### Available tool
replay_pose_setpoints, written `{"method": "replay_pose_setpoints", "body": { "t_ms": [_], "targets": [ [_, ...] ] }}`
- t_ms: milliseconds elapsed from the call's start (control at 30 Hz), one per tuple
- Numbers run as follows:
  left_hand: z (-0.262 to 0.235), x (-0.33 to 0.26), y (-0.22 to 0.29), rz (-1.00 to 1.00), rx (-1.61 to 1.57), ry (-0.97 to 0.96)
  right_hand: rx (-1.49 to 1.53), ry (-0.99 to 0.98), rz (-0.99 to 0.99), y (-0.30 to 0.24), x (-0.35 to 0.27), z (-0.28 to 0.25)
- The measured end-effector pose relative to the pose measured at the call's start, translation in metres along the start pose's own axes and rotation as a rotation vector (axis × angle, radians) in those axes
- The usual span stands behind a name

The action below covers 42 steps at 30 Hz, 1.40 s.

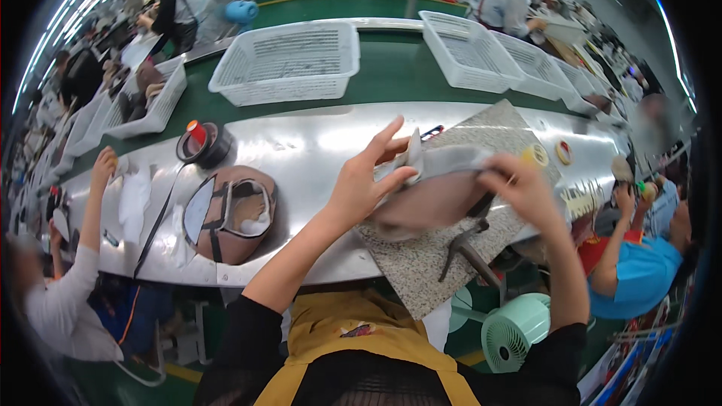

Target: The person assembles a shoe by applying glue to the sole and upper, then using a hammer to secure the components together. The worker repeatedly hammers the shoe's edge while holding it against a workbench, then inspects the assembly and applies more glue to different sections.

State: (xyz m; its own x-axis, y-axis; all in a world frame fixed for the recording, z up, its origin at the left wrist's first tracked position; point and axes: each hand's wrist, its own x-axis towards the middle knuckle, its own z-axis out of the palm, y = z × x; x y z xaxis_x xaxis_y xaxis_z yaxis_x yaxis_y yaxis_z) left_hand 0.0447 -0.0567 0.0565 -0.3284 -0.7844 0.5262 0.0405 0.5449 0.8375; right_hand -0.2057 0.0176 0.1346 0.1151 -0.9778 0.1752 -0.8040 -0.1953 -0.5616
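— Head view first: what are the hands doing?

— Both are clamped on a grey and brown shoe upper [436, 192]. The left hand [365, 180] grips its left end with the fingers spread, and the right hand [519, 184] pinches its right edge.

— Where is that piece?

— Held just over a speckled stone slab [444, 256] that lies on the shiny metal table [301, 146], right of centre at the near edge. A hammer [462, 244] rests on the slab, just below the piece.

— Anything else close by?

— Left of the hands lies a brown shoe form with dark straps [229, 214]. Farther left sits a black tape roll [204, 143] with a red-capped bottle in it. Beyond the table, white mesh baskets [289, 60] stand on a green belt.
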Motion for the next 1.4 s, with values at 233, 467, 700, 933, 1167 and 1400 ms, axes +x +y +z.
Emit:
{"method": "replay_pose_setpoints", "body": {
  "t_ms": [233,467,700,933,1167,1400],
  "targets": [
    [-0.052,-0.068,-0.004,0.040,0.456,0.050,-0.194,0.394,-0.195,0.140,0.167,-0.141],
    [-0.105,-0.149,0.007,0.048,1.070,0.177,-0.438,0.388,-0.525,0.141,0.169,-0.066],
    [-0.129,-0.152,-0.029,-0.176,1.291,0.101,-0.332,-0.413,0.132,0.048,-0.046,0.040],
    [-0.107,-0.085,0.076,0.312,0.745,0.238,-0.286,-0.252,0.150,0.072,-0.120,0.075],
    [-0.035,-0.042,0.045,0.309,0.449,-0.625,-0.348,0.037,0.132,0.125,-0.084,0.096],
    [-0.040,-0.019,0.002,0.174,0.521,-0.966,-0.479,0.315,0.013,0.160,-0.003,0.031]
  ]
}}
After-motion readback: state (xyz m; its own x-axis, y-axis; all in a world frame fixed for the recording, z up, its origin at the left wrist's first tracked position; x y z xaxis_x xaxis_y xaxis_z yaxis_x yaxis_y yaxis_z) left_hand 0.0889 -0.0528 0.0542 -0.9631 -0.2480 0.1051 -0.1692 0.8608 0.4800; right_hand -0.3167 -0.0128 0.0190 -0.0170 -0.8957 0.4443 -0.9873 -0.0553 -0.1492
